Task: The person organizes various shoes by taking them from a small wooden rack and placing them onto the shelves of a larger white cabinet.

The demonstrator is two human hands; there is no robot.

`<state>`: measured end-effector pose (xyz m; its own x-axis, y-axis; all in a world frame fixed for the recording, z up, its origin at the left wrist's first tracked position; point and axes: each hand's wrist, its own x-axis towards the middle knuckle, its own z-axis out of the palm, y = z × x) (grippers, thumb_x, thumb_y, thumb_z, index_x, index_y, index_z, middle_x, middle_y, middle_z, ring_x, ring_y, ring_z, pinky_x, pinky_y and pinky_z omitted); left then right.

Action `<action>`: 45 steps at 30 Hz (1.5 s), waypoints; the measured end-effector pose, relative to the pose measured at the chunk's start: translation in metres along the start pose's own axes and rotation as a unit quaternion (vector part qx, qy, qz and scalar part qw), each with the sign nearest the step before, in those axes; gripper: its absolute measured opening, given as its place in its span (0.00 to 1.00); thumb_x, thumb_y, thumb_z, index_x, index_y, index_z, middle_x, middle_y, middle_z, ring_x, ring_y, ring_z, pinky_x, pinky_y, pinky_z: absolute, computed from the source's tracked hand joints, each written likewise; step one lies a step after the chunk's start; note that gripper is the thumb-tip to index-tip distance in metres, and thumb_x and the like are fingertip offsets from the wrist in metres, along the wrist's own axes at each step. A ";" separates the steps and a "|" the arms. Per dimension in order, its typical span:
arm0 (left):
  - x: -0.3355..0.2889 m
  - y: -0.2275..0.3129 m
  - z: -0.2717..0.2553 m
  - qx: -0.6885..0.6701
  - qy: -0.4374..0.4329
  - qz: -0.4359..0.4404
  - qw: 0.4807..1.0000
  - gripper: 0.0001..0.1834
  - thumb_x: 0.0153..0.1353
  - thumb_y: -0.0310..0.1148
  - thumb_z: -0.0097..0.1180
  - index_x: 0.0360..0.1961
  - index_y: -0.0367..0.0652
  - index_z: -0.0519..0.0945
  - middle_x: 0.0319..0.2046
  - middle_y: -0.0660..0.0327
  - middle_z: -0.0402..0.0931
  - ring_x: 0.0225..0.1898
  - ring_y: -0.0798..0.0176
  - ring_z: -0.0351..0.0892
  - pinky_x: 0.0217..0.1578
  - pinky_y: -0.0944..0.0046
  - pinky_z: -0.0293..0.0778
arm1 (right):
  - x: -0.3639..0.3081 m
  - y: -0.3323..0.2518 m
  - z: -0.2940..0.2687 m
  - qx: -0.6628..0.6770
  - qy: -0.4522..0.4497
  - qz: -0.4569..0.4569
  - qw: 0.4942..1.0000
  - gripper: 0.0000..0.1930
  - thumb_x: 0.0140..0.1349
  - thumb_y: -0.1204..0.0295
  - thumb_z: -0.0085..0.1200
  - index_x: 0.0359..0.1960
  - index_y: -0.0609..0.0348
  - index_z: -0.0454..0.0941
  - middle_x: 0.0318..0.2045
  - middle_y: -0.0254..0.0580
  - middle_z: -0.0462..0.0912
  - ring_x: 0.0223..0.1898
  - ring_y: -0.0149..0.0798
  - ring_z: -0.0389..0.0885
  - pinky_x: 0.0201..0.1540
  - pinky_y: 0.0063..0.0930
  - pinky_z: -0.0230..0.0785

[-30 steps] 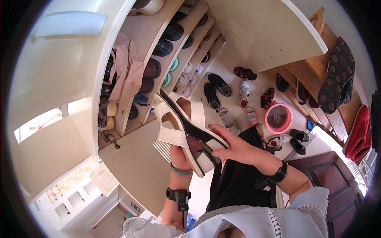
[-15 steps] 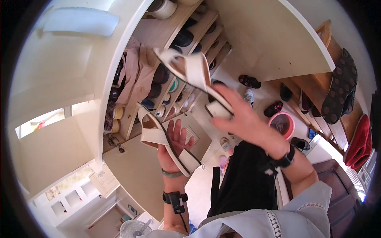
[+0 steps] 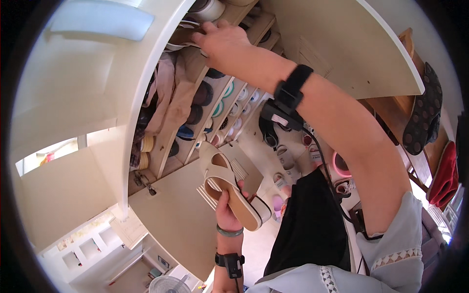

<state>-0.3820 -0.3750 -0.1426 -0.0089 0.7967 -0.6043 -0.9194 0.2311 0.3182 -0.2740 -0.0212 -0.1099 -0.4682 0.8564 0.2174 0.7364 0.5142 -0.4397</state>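
Observation:
My left hand (image 3: 226, 215) grips a cream open-toe sandal (image 3: 221, 173) by its heel part, thumb on the tan insole and fingers round the far side. The sandal's toe points up and away from me. My right hand (image 3: 223, 43) reaches across to the top shelf (image 3: 215, 53) of the shoe cabinet. Its fingers are closed on the heel end of a second sandal (image 3: 183, 36), whose toe lies partly behind the cabinet's side edge. Whether that sandal rests fully on the shelf is hard to tell.
Lower shelves hold several shoes (image 3: 195, 115) and a pink cloth (image 3: 168, 93). An open cabinet door (image 3: 337, 53) stands to the right, another door (image 3: 168, 205) below. Slippers (image 3: 286, 158) and a pink basin (image 3: 340, 165) are on the floor. A wooden rack (image 3: 386, 115) stands at right.
My right hand has moved up and left with one sandal, from in front of me to the top shelf. My left hand has closed round the other sandal and turned its insole into view.

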 end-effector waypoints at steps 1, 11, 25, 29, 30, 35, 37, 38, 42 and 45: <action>-0.002 0.000 -0.002 0.016 0.015 0.008 1.000 0.23 0.66 0.40 0.40 0.60 0.45 0.62 0.54 0.52 0.70 0.43 0.55 0.79 0.55 0.42 0.66 | 0.007 -0.002 0.005 -0.033 0.016 -0.003 0.999 0.30 0.48 0.68 0.59 0.56 0.46 0.68 0.52 0.43 0.69 0.50 0.49 0.71 0.48 0.37 0.70; 0.003 -0.002 0.004 0.059 0.031 0.026 0.997 0.25 0.65 0.37 0.42 0.61 0.39 0.59 0.54 0.51 0.68 0.45 0.55 0.76 0.51 0.45 0.70 | 0.044 0.005 0.057 0.098 0.108 0.004 0.989 0.24 0.52 0.70 0.55 0.53 0.52 0.70 0.51 0.49 0.69 0.51 0.53 0.71 0.50 0.39 0.69; 0.063 0.033 0.082 0.530 -0.001 -0.021 0.848 0.29 0.53 0.22 0.52 0.58 0.35 0.61 0.48 0.51 0.72 0.48 0.59 0.75 0.51 0.61 0.68 | -0.119 0.041 0.006 0.594 -0.019 0.121 0.795 0.31 0.61 0.47 0.44 0.48 0.66 0.73 0.44 0.54 0.77 0.49 0.44 0.73 0.53 0.31 0.63; 0.070 0.025 0.110 0.771 -0.081 0.162 0.610 0.30 0.54 0.22 0.52 0.59 0.34 0.57 0.48 0.49 0.73 0.49 0.54 0.74 0.52 0.61 0.67 | -0.191 0.058 -0.009 0.725 -0.145 0.247 0.627 0.30 0.67 0.47 0.34 0.55 0.62 0.68 0.50 0.43 0.73 0.51 0.37 0.72 0.52 0.31 0.65; 0.076 0.023 0.111 0.768 -0.089 0.160 0.614 0.30 0.54 0.22 0.52 0.59 0.34 0.57 0.48 0.49 0.73 0.49 0.54 0.74 0.52 0.61 0.67 | -0.206 0.061 -0.013 0.719 -0.141 0.253 0.631 0.30 0.67 0.47 0.34 0.55 0.62 0.68 0.50 0.43 0.73 0.51 0.37 0.72 0.52 0.31 0.65; 0.072 0.025 0.132 0.883 -0.131 0.186 0.411 0.29 0.52 0.23 0.52 0.57 0.34 0.61 0.46 0.43 0.72 0.48 0.45 0.72 0.52 0.56 0.65 | -0.243 0.049 -0.034 0.798 -0.186 0.284 0.498 0.39 0.63 0.40 0.34 0.61 0.63 0.59 0.54 0.48 0.70 0.52 0.42 0.71 0.54 0.37 0.66; 0.072 0.021 0.145 0.915 -0.197 0.212 0.282 0.29 0.47 0.22 0.51 0.55 0.36 0.65 0.45 0.45 0.73 0.41 0.42 0.72 0.49 0.51 0.64 | -0.250 0.057 -0.045 0.812 -0.172 0.255 0.496 0.40 0.62 0.40 0.37 0.61 0.64 0.57 0.55 0.49 0.69 0.55 0.44 0.70 0.55 0.39 0.66; 0.072 0.021 0.152 0.915 -0.196 0.215 0.278 0.29 0.47 0.22 0.51 0.55 0.36 0.65 0.45 0.45 0.73 0.41 0.42 0.72 0.49 0.51 0.64 | -0.254 0.060 -0.049 0.814 -0.171 0.250 0.496 0.40 0.62 0.40 0.37 0.61 0.64 0.57 0.55 0.49 0.69 0.55 0.44 0.70 0.55 0.39 0.66; 0.066 0.017 0.182 0.911 -0.267 0.234 0.211 0.28 0.45 0.20 0.51 0.52 0.39 0.69 0.39 0.55 0.78 0.38 0.49 0.76 0.50 0.54 0.63 | -0.272 0.062 -0.061 0.837 -0.139 0.191 0.494 0.45 0.55 0.39 0.49 0.63 0.64 0.53 0.58 0.49 0.64 0.58 0.40 0.67 0.58 0.37 0.62; 0.062 0.017 0.208 0.927 -0.289 0.224 0.078 0.17 0.53 0.23 0.47 0.45 0.44 0.70 0.37 0.58 0.76 0.38 0.57 0.78 0.52 0.52 0.63 | -0.281 0.057 -0.074 0.834 -0.200 0.130 0.497 0.41 0.52 0.61 0.64 0.63 0.62 0.54 0.58 0.46 0.62 0.58 0.37 0.63 0.59 0.29 0.58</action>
<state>-0.3163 -0.2053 -0.0224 0.6356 0.7246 -0.2662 0.7653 -0.6366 0.0945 -0.0643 -0.2290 -0.1312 -0.7686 0.6348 -0.0794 -0.4764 -0.6508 -0.5911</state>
